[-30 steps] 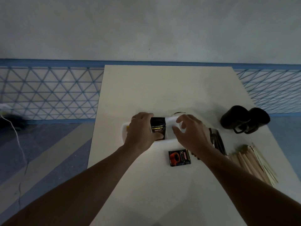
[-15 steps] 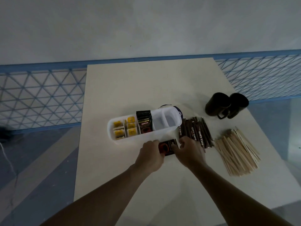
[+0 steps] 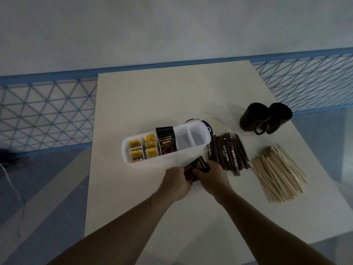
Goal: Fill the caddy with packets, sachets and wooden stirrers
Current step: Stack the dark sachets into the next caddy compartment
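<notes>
Dim, flat indoor light with a cool grey-blue cast. Faint, soft-edged shadow on the pale bench (image 3: 152, 96) between the white caddy (image 3: 133, 161) and the black mugs (image 3: 254, 117). Forearms (image 3: 133, 222) nearest the camera dark and underexposed. Printing on the brown sachets (image 3: 227, 152) at centre legible, slightly soft. Wide-angle bowing of the blue railing (image 3: 47, 115) toward left and right edges. Smeared dark shape (image 3: 5, 159) at far left.

Caddy (image 3: 133, 161) – smooth white plastic; stirrers (image 3: 278, 175) – pale wood; 2 mugs (image 3: 264, 117) – matt black
</notes>
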Demonstrator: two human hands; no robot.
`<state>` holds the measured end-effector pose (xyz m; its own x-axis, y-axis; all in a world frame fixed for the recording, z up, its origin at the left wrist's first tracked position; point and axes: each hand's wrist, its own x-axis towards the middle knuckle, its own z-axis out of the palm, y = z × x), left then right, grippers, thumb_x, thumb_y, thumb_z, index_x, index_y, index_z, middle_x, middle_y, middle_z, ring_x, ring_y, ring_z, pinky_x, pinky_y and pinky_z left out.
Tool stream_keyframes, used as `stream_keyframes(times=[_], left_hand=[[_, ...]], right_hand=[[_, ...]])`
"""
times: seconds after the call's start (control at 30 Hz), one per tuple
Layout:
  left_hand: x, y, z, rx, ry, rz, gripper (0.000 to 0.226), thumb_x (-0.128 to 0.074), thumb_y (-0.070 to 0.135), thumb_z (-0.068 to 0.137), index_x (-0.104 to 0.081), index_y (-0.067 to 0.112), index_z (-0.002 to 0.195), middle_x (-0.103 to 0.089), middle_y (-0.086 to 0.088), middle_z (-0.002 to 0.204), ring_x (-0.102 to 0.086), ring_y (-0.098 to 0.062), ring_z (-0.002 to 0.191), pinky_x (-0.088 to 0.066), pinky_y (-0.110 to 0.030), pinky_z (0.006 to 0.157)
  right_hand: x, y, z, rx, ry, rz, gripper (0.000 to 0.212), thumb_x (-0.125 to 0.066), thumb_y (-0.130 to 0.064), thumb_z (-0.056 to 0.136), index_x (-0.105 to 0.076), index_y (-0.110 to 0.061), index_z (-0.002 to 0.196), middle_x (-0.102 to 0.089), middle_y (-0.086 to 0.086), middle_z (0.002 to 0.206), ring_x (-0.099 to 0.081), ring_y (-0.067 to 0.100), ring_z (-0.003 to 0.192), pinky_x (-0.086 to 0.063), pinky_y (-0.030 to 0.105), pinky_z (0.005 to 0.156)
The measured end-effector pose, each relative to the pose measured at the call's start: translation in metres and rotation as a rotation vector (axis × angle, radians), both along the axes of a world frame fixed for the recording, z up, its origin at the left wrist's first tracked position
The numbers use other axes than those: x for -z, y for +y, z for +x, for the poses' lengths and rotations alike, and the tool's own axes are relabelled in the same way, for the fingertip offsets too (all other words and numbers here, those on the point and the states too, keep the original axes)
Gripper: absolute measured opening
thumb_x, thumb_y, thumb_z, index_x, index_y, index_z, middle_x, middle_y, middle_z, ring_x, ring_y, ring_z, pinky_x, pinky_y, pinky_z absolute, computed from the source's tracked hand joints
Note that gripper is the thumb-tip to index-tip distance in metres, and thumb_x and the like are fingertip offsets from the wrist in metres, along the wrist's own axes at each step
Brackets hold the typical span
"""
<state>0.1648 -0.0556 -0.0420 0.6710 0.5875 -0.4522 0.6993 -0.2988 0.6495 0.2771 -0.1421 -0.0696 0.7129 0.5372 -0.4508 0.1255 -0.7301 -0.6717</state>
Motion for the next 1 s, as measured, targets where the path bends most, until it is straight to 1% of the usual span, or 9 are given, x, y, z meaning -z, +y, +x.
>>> stream_keyframes(times=[0.1, 0.23, 0.37, 0.47, 0.57, 0.63, 0.77, 0.87, 1.0], left_hand=[[-0.009, 0.004, -0.003, -0.004, 0.004, -0.005, 0.025, -0.064, 0.033, 0.092, -0.065, 0.01, 0.102, -0.068, -0.006, 0.098, -0.059, -0.017, 0.082, -0.044, -0.024, 0.07], [-0.019, 0.014, -0.006, -0.04, 0.018, 0.114, 0.034, -0.075, 0.037, 0.081, -0.05, 0.016, 0.094, -0.064, -0.001, 0.094, -0.06, -0.018, 0.081, -0.041, -0.022, 0.06], [-0.026, 0.027, -0.009, -0.062, -0.038, 0.147, 0.049, -0.078, 0.042, 0.074, -0.053, 0.018, 0.108, -0.065, -0.003, 0.092, -0.065, -0.025, 0.084, -0.051, -0.034, 0.066], [-0.031, 0.039, -0.011, -0.084, -0.107, 0.142, 0.035, -0.077, 0.038, 0.076, -0.063, 0.017, 0.1, -0.067, -0.002, 0.085, -0.065, -0.021, 0.077, -0.053, -0.034, 0.065], [-0.04, 0.051, -0.012, -0.138, -0.186, 0.14, 0.017, -0.077, 0.026, 0.08, -0.061, 0.02, 0.078, -0.057, 0.009, 0.066, -0.055, -0.011, 0.062, -0.038, -0.023, 0.052], [-0.042, 0.06, -0.013, -0.189, -0.229, 0.11, 0.019, -0.075, 0.022, 0.083, -0.059, 0.024, 0.072, -0.055, 0.012, 0.06, -0.053, -0.007, 0.056, -0.043, -0.025, 0.053], [-0.038, 0.075, -0.013, -0.286, -0.274, 0.081, 0.011, -0.071, 0.023, 0.086, -0.064, 0.024, 0.078, -0.062, 0.004, 0.063, -0.064, -0.023, 0.063, -0.058, -0.044, 0.063], [-0.039, 0.082, -0.012, -0.358, -0.296, 0.066, 0.009, -0.067, 0.02, 0.089, -0.066, 0.02, 0.081, -0.068, -0.006, 0.067, -0.068, -0.027, 0.061, -0.059, -0.04, 0.058], [-0.032, 0.086, -0.011, -0.394, -0.264, 0.079, 0.01, -0.065, 0.019, 0.091, -0.072, 0.012, 0.087, -0.072, -0.01, 0.074, -0.069, -0.029, 0.068, -0.058, -0.037, 0.063]], right_hand=[[-0.014, 0.002, 0.004, -0.069, 0.082, 0.05, 0.015, -0.075, -0.015, 0.082, -0.062, -0.015, 0.09, -0.071, 0.007, 0.077, -0.064, 0.011, 0.056, -0.045, 0.019, 0.046], [-0.031, 0.008, 0.011, -0.214, 0.068, 0.115, 0.019, -0.08, -0.013, 0.078, -0.066, -0.018, 0.09, -0.072, 0.006, 0.078, -0.064, 0.013, 0.058, -0.053, 0.026, 0.054], [-0.046, 0.018, 0.018, -0.264, 0.087, 0.205, 0.017, -0.081, -0.012, 0.078, -0.068, -0.016, 0.087, -0.07, 0.005, 0.071, -0.06, 0.011, 0.053, -0.05, 0.028, 0.053], [-0.056, 0.031, 0.019, -0.248, 0.094, 0.265, 0.019, -0.084, -0.015, 0.077, -0.067, -0.013, 0.087, -0.068, 0.007, 0.065, -0.058, 0.012, 0.05, -0.047, 0.029, 0.051], [-0.063, 0.043, 0.018, -0.211, 0.127, 0.324, 0.02, -0.084, -0.013, 0.076, -0.067, -0.01, 0.088, -0.062, 0.003, 0.059, -0.053, 0.01, 0.047, -0.042, 0.027, 0.049], [-0.067, 0.052, 0.017, -0.212, 0.143, 0.346, 0.018, -0.082, -0.012, 0.078, -0.068, -0.012, 0.09, -0.062, 0.003, 0.059, -0.052, 0.011, 0.047, -0.042, 0.027, 0.049], [-0.073, 0.07, 0.017, -0.236, 0.132, 0.372, 0.018, -0.078, -0.009, 0.082, -0.07, -0.014, 0.098, -0.068, 0.005, 0.069, -0.057, 0.014, 0.054, -0.048, 0.029, 0.053], [-0.074, 0.083, 0.018, -0.221, 0.14, 0.358, 0.028, -0.078, -0.007, 0.083, -0.067, -0.015, 0.107, -0.074, 0.006, 0.08, -0.062, 0.012, 0.057, -0.05, 0.027, 0.053], [-0.069, 0.095, 0.017, -0.167, 0.086, 0.344, 0.021, -0.073, -0.002, 0.084, -0.068, -0.019, 0.097, -0.073, 0.003, 0.078, -0.063, 0.012, 0.059, -0.05, 0.026, 0.054]])
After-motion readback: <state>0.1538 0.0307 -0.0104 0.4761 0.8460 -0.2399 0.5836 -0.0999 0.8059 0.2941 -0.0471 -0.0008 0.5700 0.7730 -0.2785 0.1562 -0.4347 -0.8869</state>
